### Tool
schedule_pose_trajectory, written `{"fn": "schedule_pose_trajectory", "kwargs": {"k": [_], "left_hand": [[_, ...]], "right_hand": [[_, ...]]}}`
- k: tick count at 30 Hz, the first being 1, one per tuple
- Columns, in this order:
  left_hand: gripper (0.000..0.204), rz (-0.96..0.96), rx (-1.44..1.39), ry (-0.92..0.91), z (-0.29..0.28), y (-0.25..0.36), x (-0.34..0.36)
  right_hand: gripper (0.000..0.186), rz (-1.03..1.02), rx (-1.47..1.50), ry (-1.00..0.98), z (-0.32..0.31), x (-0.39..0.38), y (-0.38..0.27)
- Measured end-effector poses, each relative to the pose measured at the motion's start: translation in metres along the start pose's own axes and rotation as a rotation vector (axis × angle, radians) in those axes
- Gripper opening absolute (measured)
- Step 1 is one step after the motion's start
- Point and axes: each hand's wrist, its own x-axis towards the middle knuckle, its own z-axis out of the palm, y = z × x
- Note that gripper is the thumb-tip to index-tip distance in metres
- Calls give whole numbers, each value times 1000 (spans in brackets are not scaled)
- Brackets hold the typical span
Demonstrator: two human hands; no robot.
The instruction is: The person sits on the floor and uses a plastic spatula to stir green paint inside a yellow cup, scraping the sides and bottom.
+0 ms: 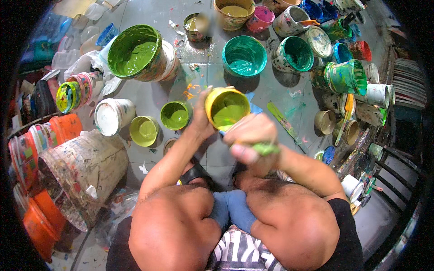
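My left hand [204, 118] is wrapped round the side of a yellow tub [227, 93], tilted so that the olive-green paint inside shows. Blurred by motion, my right hand [254, 135] is closed round a paint-smeared green stick [266, 148], probably a stirrer or spatula. Its far end seems to reach into the tub, where a brighter green patch shows at the near rim. A blue cloth or paper [255, 107] pokes out behind the tub. Left of my left hand stand a small green-coated tub [175, 103] and a paler yellow-green one [139, 136].
A large bucket of green paint [158, 63] stands ahead on the left, a teal-filled bowl [224, 66] ahead. A green-smeared flat scraper [284, 121] lies on the floor at right. Paint pots crowd the right side; a big stained bucket [97, 165] lies tipped at left.
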Motion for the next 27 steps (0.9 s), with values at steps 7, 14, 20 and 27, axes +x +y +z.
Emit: {"fn": "schedule_pose_trajectory", "kwargs": {"k": [7, 14, 20, 27], "left_hand": [[54, -1, 55, 94, 8, -5, -1], [55, -153, -108, 130, 4, -27, -4], [54, -126, -141, 103, -21, -36, -12], [52, -51, -79, 100, -27, -35, 2]], "right_hand": [[30, 148, 38, 143, -3, 2, -11], [34, 410, 82, 467, -21, -5, 6], [32, 556, 320, 680, -12, 7, 1], [30, 531, 42, 522, 20, -7, 8]]}}
